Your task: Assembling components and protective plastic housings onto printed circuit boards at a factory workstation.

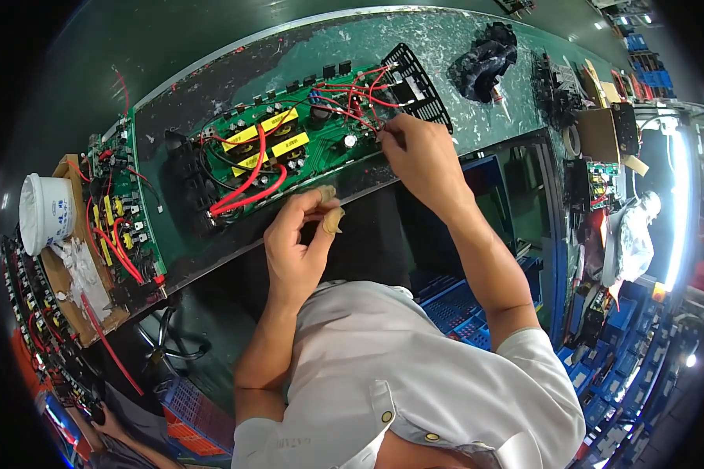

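Observation:
A long green circuit board (pixel 321 160) lies on the bench in front of me, with yellow-wrapped transformers (pixel 291 145) and thick red wires (pixel 250 190). Thin red wires run from it to a black slotted end panel (pixel 419 84) at its right end. My right hand (pixel 426 156) is pinched closed at the board's right end, beside that panel, where the thin wires come together; what sits between its fingertips is too small to make out. Just off the board's near edge, my left hand (pixel 299 238) has curled fingers, thumb and forefinger apart, nothing visible between them. Tan finger cots (pixel 331 220) cover their tips.
Another wired circuit board (pixel 117 211) stands at the left, beside a cardboard box (pixel 102 316) and a white tub (pixel 47 213). A crumpled black bundle (pixel 485 62) lies at the back right. Blue crates (pixel 469 313) sit below the bench. At lower left, another person's arm (pixel 113 426) shows.

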Available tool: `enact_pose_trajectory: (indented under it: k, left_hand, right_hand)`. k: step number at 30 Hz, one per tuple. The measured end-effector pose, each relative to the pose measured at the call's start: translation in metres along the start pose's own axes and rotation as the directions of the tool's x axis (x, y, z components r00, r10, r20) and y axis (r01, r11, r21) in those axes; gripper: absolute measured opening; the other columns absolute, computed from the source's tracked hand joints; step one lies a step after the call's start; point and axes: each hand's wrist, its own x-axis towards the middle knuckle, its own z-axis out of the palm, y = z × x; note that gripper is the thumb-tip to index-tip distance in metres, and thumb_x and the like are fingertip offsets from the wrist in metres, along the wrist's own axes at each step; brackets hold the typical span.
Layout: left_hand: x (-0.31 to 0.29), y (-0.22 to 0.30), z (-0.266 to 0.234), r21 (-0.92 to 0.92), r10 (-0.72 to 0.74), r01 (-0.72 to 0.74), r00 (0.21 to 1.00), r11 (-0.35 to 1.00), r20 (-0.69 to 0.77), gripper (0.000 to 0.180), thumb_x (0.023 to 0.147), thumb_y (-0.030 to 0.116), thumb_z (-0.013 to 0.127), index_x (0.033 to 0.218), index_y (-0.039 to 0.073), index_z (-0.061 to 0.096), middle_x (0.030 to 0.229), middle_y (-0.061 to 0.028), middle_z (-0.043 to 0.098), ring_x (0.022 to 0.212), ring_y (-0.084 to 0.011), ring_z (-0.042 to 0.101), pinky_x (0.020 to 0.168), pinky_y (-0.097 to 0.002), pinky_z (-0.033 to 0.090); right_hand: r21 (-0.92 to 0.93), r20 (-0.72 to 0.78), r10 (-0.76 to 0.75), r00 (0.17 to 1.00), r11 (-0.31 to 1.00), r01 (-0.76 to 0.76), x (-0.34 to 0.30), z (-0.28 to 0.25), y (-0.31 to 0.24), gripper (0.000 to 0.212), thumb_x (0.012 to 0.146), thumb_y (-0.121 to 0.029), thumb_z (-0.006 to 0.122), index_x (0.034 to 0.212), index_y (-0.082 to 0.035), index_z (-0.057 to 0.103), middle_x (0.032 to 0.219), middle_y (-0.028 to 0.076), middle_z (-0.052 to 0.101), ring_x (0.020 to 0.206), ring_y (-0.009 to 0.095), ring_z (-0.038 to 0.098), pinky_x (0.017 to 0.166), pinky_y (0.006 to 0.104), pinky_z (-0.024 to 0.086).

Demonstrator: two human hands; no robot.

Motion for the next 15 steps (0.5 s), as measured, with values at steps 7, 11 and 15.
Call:
enact_pose_trajectory:
  k: [7, 11, 15]
  left_hand:
    - [-0.018, 0.002, -0.001, 0.134, -0.038, 0.023, 0.993, 0.991, 0.108, 0.026, 0.091, 0.000, 0.065, 0.116, -0.003, 0.059, 0.101, -0.0065, 0.065, 0.088, -0.0122, 0.062, 0.078, -0.0244, 0.052]
    - [-0.039, -0.009, -0.009, 0.210, -0.212, 0.158, 0.941, 0.965, 0.263, 0.020, 0.089, -0.003, 0.065, 0.109, -0.002, 0.063, 0.100, -0.0068, 0.064, 0.084, -0.0098, 0.061, 0.071, -0.0223, 0.050]
    - [-0.069, -0.017, -0.017, 0.344, -0.401, 0.250, 0.769, 0.905, 0.498, 0.030, 0.081, -0.002, 0.071, 0.110, 0.000, 0.066, 0.104, -0.0071, 0.066, 0.088, -0.0131, 0.065, 0.077, -0.0256, 0.053]
  right_hand:
    - [-0.263, 0.031, -0.020, 0.999, 0.965, 0.028, -0.004, 0.012, -0.007, 0.011, 0.086, -0.010, 0.054, 0.082, 0.001, 0.054, 0.073, 0.022, 0.063, 0.074, 0.043, 0.064, 0.066, 0.0499, 0.051]
    - [0.024, 0.059, -0.003, 0.998, 1.000, 0.002, 0.002, -0.041, 0.010, 0.020, 0.086, -0.016, 0.066, 0.101, -0.002, 0.068, 0.087, 0.021, 0.069, 0.077, 0.035, 0.068, 0.069, 0.0423, 0.054]
    - [0.058, -0.524, 0.191, 0.830, 0.980, -0.189, 0.036, -0.140, 0.083, 0.025, 0.085, -0.024, 0.074, 0.097, -0.002, 0.073, 0.078, 0.008, 0.070, 0.063, 0.012, 0.063, 0.059, 0.0289, 0.051]
